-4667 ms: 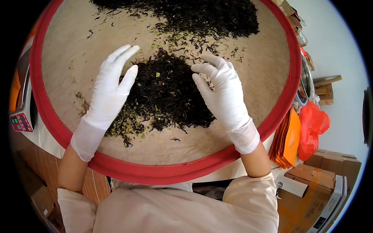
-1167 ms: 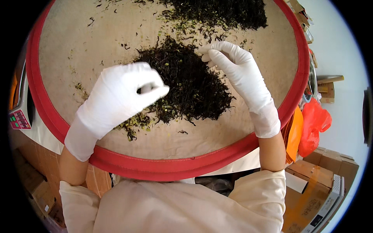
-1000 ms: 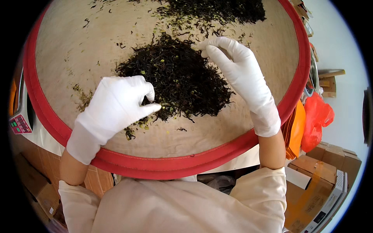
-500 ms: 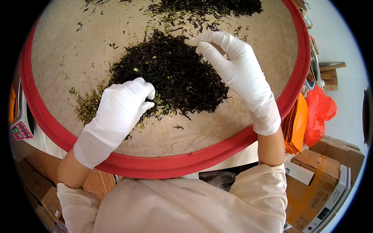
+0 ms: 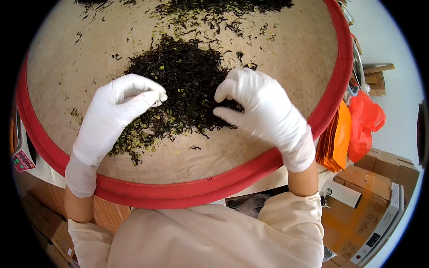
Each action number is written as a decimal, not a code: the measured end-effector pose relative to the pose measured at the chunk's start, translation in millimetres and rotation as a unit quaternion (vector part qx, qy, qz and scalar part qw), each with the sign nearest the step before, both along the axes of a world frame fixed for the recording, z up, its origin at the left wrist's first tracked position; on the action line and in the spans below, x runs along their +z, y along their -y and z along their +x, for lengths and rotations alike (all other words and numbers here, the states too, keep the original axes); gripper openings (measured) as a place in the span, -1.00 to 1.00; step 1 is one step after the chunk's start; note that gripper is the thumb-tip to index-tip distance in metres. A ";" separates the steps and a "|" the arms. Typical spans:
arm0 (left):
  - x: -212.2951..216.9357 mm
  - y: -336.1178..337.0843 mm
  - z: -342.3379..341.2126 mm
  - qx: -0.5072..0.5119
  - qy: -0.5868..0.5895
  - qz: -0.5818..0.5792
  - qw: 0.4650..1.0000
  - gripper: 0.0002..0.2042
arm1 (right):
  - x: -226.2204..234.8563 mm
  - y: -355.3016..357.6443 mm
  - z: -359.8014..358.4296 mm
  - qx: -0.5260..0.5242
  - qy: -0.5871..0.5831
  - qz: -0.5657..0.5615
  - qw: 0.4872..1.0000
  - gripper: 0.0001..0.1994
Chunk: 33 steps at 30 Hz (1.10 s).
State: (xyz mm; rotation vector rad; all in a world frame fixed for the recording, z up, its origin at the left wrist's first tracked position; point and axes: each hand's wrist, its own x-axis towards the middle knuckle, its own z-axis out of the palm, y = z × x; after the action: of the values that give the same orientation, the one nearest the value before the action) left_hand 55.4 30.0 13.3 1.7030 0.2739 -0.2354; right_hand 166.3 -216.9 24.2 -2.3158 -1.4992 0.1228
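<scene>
A heap of dark, twisted dried tea leaves (image 5: pixel 178 67) lies on a round, cloth-covered tray (image 5: pixel 295 58) with a red padded rim. Small yellow-green bits (image 5: pixel 138 138) are mixed in along its near left edge. My left hand (image 5: pixel 118 107), in a white glove, hovers at the heap's left side with thumb and fingertips pinched together; whatever they hold is too small to name. At the right side, my gloved right hand (image 5: pixel 263 111) curls its fingers over the leaves. A gap shows between its thumb and fingers, with dark leaves behind.
More dark leaves (image 5: pixel 223 5) lie at the tray's far side. Beyond the right rim are orange packets (image 5: pixel 335 138), a red plastic bag (image 5: pixel 364 116) and cardboard boxes (image 5: pixel 353 214). A scale with a keypad (image 5: pixel 21 160) stands past the left rim.
My left hand has moved up and slightly left, still pinched. My right hand has come down from the heap's far right edge to its near right side, its fingers more curled.
</scene>
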 end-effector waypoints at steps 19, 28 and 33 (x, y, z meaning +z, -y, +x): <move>-4.5 1.4 -0.1 0.043 -0.154 -0.413 0.896 -0.54 | 10.8 -1.3 -8.0 -0.186 -0.645 0.124 0.731 -0.77; -3.7 2.8 3.8 0.032 -0.143 -0.472 0.869 -0.47 | 8.0 -0.6 -3.2 -0.135 -0.775 0.199 0.585 -0.64; -4.2 3.6 5.1 0.045 -0.154 -0.479 0.863 -0.43 | 10.9 -5.1 -3.9 -0.174 -0.757 0.189 0.600 -0.67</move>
State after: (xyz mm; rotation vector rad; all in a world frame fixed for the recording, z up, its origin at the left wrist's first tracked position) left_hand 60.5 26.4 9.1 0.6525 0.3871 -0.4818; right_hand 162.4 -211.8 35.1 -1.1633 -0.0938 1.1590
